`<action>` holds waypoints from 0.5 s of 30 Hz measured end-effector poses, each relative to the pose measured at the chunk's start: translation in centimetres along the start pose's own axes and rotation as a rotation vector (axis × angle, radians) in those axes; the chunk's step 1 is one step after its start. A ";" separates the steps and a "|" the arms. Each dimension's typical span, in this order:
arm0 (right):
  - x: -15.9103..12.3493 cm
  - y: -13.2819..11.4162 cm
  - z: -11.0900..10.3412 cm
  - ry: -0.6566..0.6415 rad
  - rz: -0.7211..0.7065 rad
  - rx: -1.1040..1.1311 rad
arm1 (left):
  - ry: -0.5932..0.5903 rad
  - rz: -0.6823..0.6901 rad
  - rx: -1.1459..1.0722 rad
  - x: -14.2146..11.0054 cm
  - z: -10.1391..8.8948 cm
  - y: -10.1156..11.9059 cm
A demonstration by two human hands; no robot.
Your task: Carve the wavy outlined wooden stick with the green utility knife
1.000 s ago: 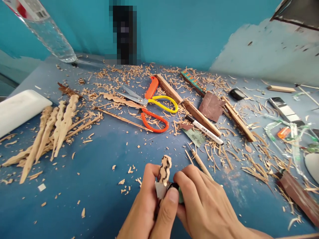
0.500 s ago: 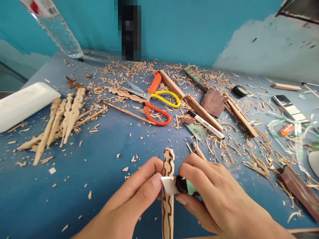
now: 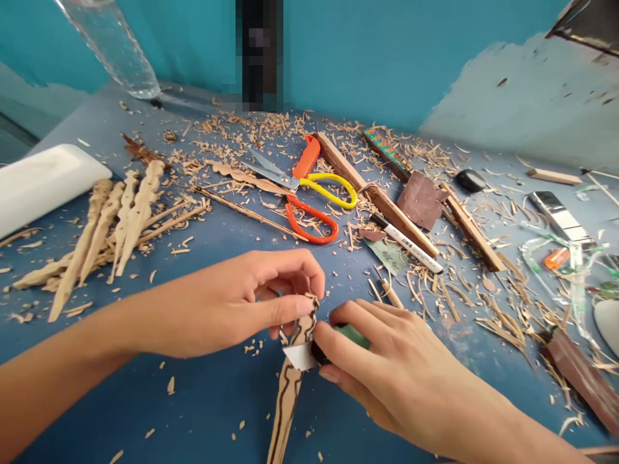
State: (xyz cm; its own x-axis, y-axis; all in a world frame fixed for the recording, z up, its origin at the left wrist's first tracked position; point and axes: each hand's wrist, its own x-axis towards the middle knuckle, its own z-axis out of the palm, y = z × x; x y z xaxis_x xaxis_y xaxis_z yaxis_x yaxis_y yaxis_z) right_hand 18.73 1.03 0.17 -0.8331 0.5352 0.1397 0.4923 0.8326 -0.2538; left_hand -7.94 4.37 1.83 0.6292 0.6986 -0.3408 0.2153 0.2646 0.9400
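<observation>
My left hand (image 3: pixel 242 296) pinches the top end of a flat wooden strip (image 3: pixel 286 399), which has wavy black outlines drawn on it and notched edges. The strip leans, its lower end running toward me out of view. Closed around a green-and-black handled knife (image 3: pixel 300 356) is my right hand (image 3: pixel 387 361). The short, wide blade lies across the strip, just below the left fingers. Most of the knife's handle is hidden by the right hand.
Carved wooden pieces (image 3: pixel 130 219) lie in a pile at left beside a white block (image 3: pixel 48 183). Scissors (image 3: pixel 309 193), a marker (image 3: pixel 409 243), sandpaper (image 3: pixel 420 200) and wood shavings cover the table's middle and right. A plastic bottle (image 3: pixel 116 51) stands at back left.
My left hand has shifted up to the strip's top end, its forearm swinging further left. The strip has tilted from upright, and the knife has moved slightly left with my right hand.
</observation>
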 end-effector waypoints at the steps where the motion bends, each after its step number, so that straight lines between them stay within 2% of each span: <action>1: 0.1 0.0 0.2 -0.008 -0.002 -0.013 | -0.027 0.019 0.097 0.2 -0.7 -0.2; 4: 0.4 0.1 0.3 -0.019 -0.009 -0.058 | -0.037 0.104 0.311 0.7 -2.7 -1.0; 7: 1.0 0.3 0.1 -0.040 -0.036 -0.051 | -0.047 0.162 0.412 0.6 -4.1 -1.8; 10: 2.0 0.9 0.1 -0.084 -0.054 -0.042 | -0.070 0.202 0.472 0.5 -4.6 -2.5; 13: 3.2 1.7 0.4 -0.129 -0.071 -0.044 | 0.002 0.263 0.538 0.6 -4.5 -2.9; 15: 4.0 2.1 0.8 -0.119 -0.087 -0.059 | 0.006 0.318 0.616 0.9 -4.4 -3.2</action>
State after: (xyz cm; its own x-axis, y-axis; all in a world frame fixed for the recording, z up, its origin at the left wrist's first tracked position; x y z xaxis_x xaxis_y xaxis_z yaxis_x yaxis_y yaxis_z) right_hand 16.25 4.77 -0.61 -0.8956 0.4428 0.0429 0.4280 0.8839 -0.1882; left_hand -11.34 7.03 -1.55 0.7281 0.6839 -0.0455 0.4070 -0.3780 0.8315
